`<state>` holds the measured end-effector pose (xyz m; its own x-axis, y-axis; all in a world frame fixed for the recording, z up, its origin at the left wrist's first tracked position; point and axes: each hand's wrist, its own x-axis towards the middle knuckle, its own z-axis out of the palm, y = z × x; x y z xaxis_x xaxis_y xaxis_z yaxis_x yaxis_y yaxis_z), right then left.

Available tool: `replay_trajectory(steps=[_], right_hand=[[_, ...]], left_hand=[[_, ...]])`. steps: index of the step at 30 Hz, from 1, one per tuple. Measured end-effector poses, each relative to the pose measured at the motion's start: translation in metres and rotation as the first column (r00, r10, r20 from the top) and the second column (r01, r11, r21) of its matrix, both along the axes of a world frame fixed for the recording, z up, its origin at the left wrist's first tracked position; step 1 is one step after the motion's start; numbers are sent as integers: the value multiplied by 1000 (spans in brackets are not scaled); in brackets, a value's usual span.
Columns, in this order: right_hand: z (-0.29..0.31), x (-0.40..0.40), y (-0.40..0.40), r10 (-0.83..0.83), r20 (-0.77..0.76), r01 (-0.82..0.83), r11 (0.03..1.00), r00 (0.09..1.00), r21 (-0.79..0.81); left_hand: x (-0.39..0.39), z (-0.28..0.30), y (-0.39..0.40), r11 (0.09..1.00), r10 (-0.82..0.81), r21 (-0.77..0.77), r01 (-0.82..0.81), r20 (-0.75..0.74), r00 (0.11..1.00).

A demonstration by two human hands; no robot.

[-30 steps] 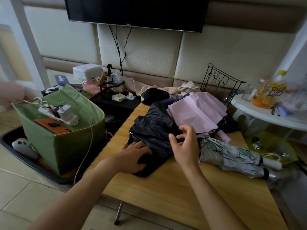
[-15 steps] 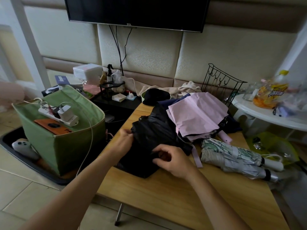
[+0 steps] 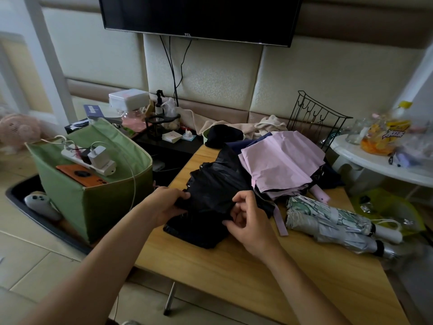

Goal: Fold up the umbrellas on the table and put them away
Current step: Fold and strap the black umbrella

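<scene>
A crumpled black umbrella (image 3: 210, 193) lies on the wooden table (image 3: 234, 273), its canopy loose. My left hand (image 3: 164, 205) grips its left edge, fingers curled round the fabric. My right hand (image 3: 248, 219) pinches a fold of the black canopy at its right side. Behind and to the right lies a pink umbrella (image 3: 281, 163), partly collapsed, its strap hanging onto the table. Two folded umbrellas rest at the right: a green-and-white patterned umbrella (image 3: 328, 212) and a silver umbrella (image 3: 339, 235) with white handles.
A green fabric bin (image 3: 93, 202) with a power strip and charger on top stands left of the table. A black wire rack (image 3: 316, 118) and a white side table (image 3: 379, 160) with bottles stand at the right. A TV (image 3: 199, 15) hangs on the wall.
My left hand moved from lying on the black canopy to gripping its left edge. My right hand dropped from the pink umbrella's side to a fold of the black one.
</scene>
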<state>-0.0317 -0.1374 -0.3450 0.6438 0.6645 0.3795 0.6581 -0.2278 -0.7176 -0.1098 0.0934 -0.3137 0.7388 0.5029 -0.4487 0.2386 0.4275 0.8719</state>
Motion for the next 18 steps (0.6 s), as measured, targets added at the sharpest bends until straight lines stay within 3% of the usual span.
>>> replay_trajectory(steps=[3, 6, 8, 14, 18], right_hand=[[-1, -6, -1, 17, 91, -16, 1000, 996, -20], [-2, -11, -2, 22, 228, -22, 1000, 973, -3], [-2, -10, -2, 2, 274, -12, 999, 962, 36], [5, -10, -4, 13, 373, -45, 996, 928, 76], [3, -13, -3, 72, 398, -91, 996, 915, 28]], left_hand=[[-8, 7, -1, 983, -110, -140, 117, 52, 993], [-15, 9, -2, 956, -288, -48, 289, 13, 957], [-12, 7, -1, 970, -242, -23, 241, -6, 970], [-11, 9, -1, 981, -131, -143, 129, -6, 991], [-13, 11, -7, 958, -223, -192, 211, -44, 974]])
